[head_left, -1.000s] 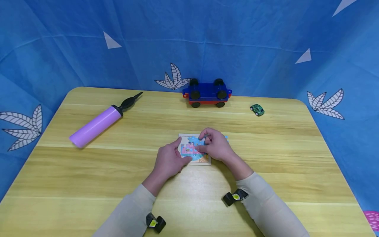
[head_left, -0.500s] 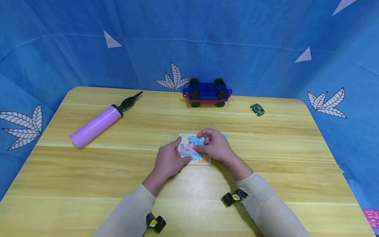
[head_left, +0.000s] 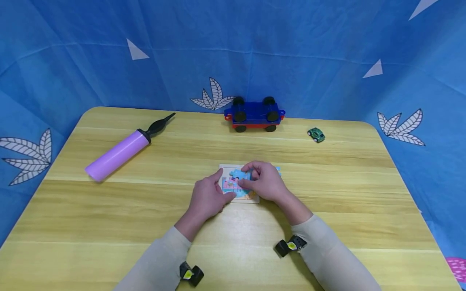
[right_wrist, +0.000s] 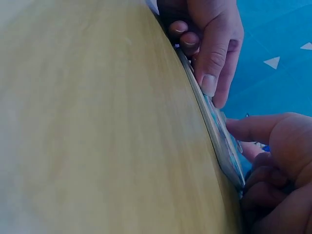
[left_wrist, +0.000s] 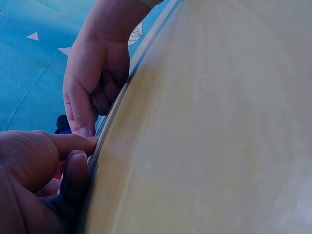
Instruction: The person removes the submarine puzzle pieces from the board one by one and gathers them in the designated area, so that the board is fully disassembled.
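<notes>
A small jigsaw puzzle board [head_left: 257, 201] with a pale rim lies mid-table in the head view, showing pink, blue and orange artwork. My left hand [head_left: 207, 196] holds its left side, index finger at the upper corner and thumb on the lower edge. Over the board's right part, my right hand [head_left: 267, 182] pinches a blue puzzle piece [head_left: 236, 174] between thumb and index finger. That hand hides much of the board's right side. The left wrist view shows the left hand [left_wrist: 34, 165] low at the edge; the right wrist view shows the right hand [right_wrist: 287, 151] close to the board [right_wrist: 214, 129].
More blue [head_left: 278, 169] peeks out just beyond the right hand. A purple hand pump [head_left: 118, 155] lies at the left of the wooden table [head_left: 120, 226]. Toward the back are a blue-and-red toy wagon [head_left: 255, 115] with black wheels and a green toy car [head_left: 316, 134].
The blue piece has shifted slightly left and down over the board, with small movements of the right fingers. The left hand stays where it was.
</notes>
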`<state>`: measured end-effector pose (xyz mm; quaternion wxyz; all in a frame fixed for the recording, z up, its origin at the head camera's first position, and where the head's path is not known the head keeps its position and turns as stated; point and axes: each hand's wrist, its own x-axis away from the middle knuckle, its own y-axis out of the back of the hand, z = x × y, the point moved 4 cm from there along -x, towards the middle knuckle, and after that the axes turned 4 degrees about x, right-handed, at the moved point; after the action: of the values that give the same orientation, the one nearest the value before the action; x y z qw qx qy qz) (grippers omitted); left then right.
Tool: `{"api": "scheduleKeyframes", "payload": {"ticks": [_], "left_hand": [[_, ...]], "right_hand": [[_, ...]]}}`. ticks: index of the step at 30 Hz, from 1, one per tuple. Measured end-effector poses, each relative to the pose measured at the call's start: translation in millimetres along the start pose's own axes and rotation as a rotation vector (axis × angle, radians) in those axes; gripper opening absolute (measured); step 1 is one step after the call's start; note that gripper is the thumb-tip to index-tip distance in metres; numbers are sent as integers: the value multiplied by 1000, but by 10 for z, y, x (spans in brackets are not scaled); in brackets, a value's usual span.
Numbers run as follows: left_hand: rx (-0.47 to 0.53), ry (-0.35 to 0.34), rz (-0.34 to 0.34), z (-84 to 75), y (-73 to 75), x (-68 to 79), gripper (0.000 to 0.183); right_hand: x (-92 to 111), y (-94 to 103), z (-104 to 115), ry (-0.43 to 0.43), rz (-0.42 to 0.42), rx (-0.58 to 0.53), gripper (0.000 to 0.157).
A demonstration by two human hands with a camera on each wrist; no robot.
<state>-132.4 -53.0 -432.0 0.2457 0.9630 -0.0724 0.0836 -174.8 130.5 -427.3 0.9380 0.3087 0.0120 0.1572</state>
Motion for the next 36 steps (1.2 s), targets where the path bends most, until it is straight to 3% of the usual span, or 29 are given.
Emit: {"api": "scheduleKeyframes", "payload": {"ticks": [10,24,36], "left_hand": [[2,5,-7,-17,4,11,84],[18,4,-21,-11,5,22,84],[15,6,-26,-12,-9,19,84]], "right_hand": [[219,120,-30,89,6,-9,23],[530,515,-223,52,-66,-6,28],[592,871,-512,43,-116,30,25]]}}
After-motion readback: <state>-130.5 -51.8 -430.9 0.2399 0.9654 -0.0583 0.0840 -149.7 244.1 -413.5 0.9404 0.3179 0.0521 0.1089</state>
